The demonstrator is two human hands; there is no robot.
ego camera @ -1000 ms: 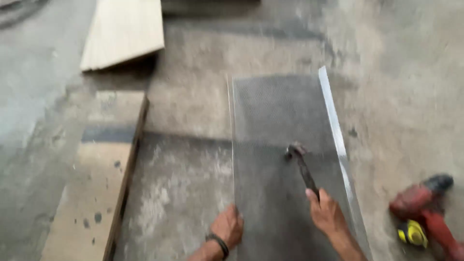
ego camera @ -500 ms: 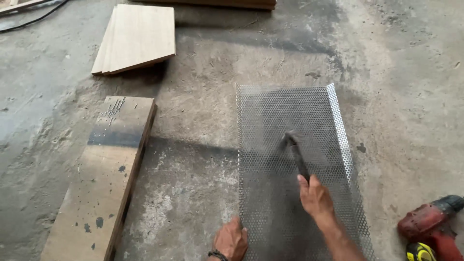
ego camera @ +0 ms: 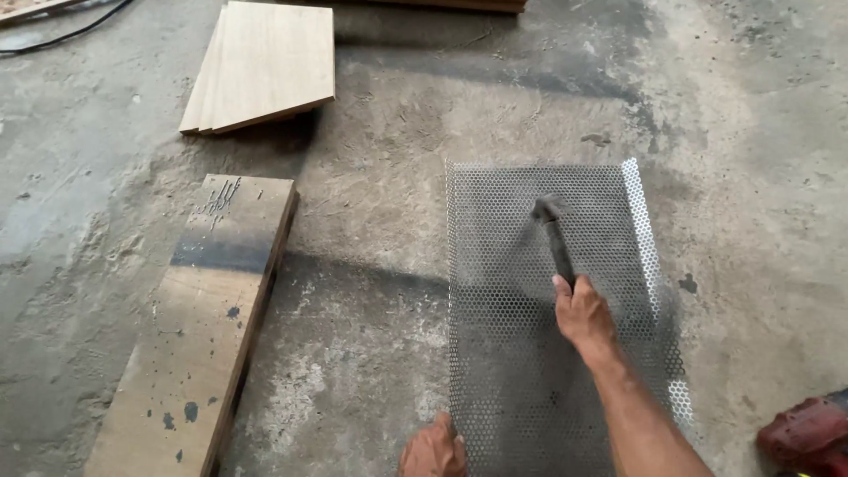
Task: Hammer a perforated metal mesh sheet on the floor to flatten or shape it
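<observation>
Hammer head has swung up toward the far end of the mesh sheet.
Right hand [ego camera: 583, 315] grips the hammer [ego camera: 555, 237]; left hand [ego camera: 433, 449] presses the edge of the perforated sheet [ego camera: 503, 291], flat on the concrete floor [ego camera: 371, 194] beside a plank [ego camera: 208, 318].

Head view of both hands. The right hand [ego camera: 583, 316] is reaching forward on an extended bare forearm, which is entering from the lower right edge and angling up and to the left; its fingers are curling closed around a dark handle, knuckles facing up. The left hand [ego camera: 433, 450] is lying low at the bottom edge (only partly in frame), back upward, its fingers pressing down flat at an edge rather than wrapping anything. The two hands are working near each other without touching.
</observation>
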